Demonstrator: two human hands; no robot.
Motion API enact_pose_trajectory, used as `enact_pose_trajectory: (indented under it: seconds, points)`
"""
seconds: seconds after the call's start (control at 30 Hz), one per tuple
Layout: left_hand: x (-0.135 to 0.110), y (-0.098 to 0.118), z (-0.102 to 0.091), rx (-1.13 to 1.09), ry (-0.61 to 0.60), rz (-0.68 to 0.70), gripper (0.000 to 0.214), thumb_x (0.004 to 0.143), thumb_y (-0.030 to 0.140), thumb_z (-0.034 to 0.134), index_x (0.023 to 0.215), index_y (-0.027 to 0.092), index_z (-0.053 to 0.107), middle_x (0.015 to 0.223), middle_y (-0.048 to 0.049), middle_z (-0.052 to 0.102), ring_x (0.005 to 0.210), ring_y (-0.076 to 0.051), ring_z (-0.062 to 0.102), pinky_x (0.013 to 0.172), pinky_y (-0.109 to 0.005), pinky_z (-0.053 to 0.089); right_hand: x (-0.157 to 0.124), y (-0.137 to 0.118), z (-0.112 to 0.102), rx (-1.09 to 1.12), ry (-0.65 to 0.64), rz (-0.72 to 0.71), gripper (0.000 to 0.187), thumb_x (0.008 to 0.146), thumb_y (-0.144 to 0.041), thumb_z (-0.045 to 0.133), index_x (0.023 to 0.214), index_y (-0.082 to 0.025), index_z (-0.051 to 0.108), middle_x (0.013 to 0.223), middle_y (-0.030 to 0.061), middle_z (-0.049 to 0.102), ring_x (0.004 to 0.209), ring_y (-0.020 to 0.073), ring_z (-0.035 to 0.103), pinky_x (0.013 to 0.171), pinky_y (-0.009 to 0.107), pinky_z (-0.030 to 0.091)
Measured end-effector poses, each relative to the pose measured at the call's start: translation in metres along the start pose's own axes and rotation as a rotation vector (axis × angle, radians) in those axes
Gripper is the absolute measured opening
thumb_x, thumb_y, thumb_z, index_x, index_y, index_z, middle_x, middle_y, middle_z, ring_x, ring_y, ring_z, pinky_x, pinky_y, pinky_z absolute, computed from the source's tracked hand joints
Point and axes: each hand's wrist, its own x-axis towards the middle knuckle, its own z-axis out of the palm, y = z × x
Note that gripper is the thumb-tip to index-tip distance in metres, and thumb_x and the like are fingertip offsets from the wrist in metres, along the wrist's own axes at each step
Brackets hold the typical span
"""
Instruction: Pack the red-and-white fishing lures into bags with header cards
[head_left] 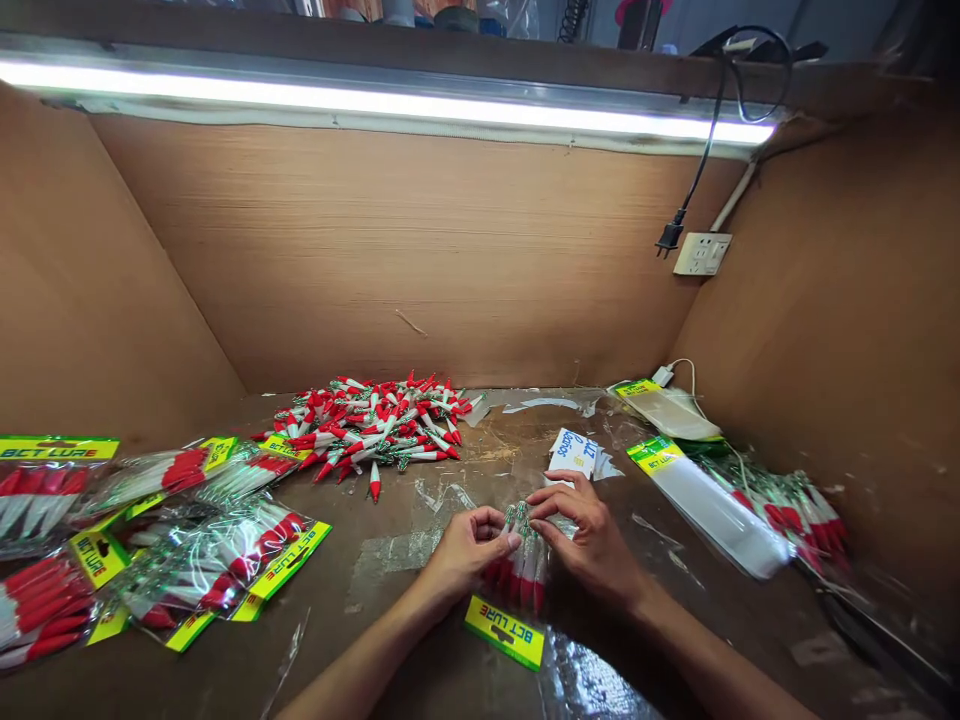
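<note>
Between my two hands lies a clear bag of fishing lures (534,580), its yellow-green header card (504,632) toward me. Red and white lure bodies show through the plastic, with green tinsel tails at the far end. My left hand (469,550) is closed, thumb and fingers pinching the bag's left side near the tails. On the other side, my right hand (589,535) pinches the far right edge with thumb and fingertips. The bag's far end is partly hidden by my fingers. White and blue paper labels (571,455) lie just beyond my right hand.
A loose pile of red and white lures (382,420) lies at the back. Filled, carded bags (225,560) overlap at left. Flat bags (720,510) and more lures (806,510) lie at right. A black plug (670,236) hangs near the wall outlet (703,254).
</note>
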Motion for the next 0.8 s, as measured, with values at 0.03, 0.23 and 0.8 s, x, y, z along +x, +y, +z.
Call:
enact_pose_trajectory:
  seconds: [0.03,0.23,0.8]
  points:
    - [-0.001,0.001,-0.001,-0.003,0.001,-0.025,0.039,0.07,0.044,0.084,0.086,0.013,0.066,0.078,-0.0034,0.068,0.066,-0.014,0.06,0.063,-0.023,0.045,0.0,0.0,-0.001,0.001,0.003,-0.006,0.009,0.089,-0.02,0.067,0.089,-0.027,0.072,0.102,0.0044,0.073,0.122,0.0266,0.05,0.106,0.048,0.04]
    - [-0.004,0.004,0.001,0.103,-0.035,-0.057,0.033,0.072,0.042,0.078,0.08,0.012,0.064,0.069,0.0009,0.061,0.058,-0.011,0.052,0.054,-0.021,0.038,0.0,0.002,0.0,0.019,-0.007,-0.001,0.007,0.088,-0.021,0.067,0.086,-0.026,0.073,0.102,0.0063,0.073,0.12,0.0286,0.052,0.103,0.051,0.042]
    - [-0.012,0.008,0.006,0.131,-0.022,-0.014,0.041,0.072,0.05,0.077,0.074,0.011,0.066,0.063,0.0015,0.057,0.052,-0.01,0.046,0.051,-0.021,0.033,-0.006,-0.001,0.004,0.085,-0.018,-0.003,0.01,0.091,-0.02,0.064,0.089,-0.026,0.072,0.098,0.0046,0.073,0.112,0.0254,0.056,0.1,0.044,0.044]
